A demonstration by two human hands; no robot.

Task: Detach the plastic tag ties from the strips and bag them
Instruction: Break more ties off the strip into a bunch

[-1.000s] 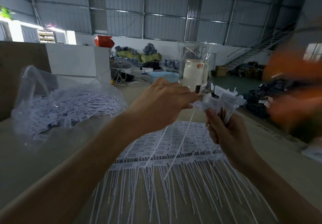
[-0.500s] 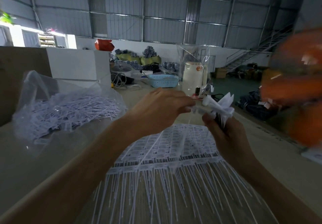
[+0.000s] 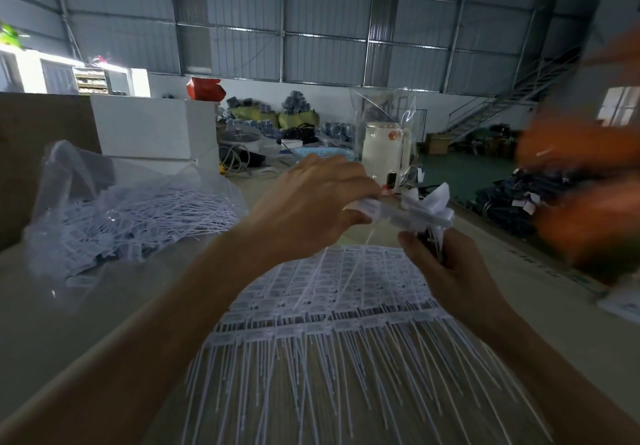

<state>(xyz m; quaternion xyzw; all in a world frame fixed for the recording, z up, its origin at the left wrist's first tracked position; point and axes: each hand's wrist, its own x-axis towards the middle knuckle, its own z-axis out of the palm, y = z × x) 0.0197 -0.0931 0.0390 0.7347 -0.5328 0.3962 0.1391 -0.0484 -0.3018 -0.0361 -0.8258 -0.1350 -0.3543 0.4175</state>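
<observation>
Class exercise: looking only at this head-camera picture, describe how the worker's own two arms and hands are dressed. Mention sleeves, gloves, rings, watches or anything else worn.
Both forearms are bare right up to the frame edge: no sleeve shows. The left hand and the right hand wear no gloves. No ring, watch or bracelet is visible on the sides facing the camera.

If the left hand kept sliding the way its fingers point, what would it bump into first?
The left hand points rightward, pinching a tag. It would likely first meet the bunch of white tag ties gripped by the right hand, almost touching already, though depth is hard to judge.
</observation>
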